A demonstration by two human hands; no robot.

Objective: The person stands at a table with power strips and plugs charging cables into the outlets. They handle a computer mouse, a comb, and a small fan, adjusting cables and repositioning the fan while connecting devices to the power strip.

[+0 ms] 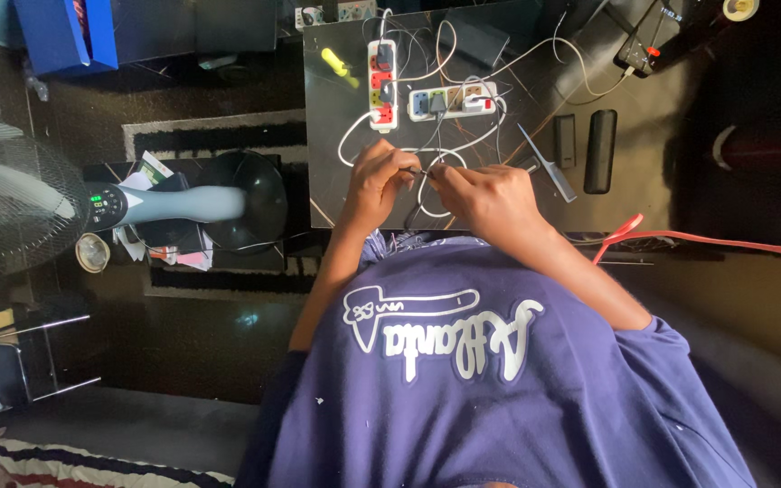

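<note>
Purple shirt [499,380] below, I watch both hands pinch a thin wire: left hand [374,185] and right hand [490,199] meeting fingertip-to-fingertip, wire [422,172] running crosswise over the desk [336,126].

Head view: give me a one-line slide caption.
Left hand and right hand pinch a thin white cable above a dark glossy table bearing two white power strips.

A standing fan [11,194], two power strips [382,83], and a comb [546,164] lie around
</note>
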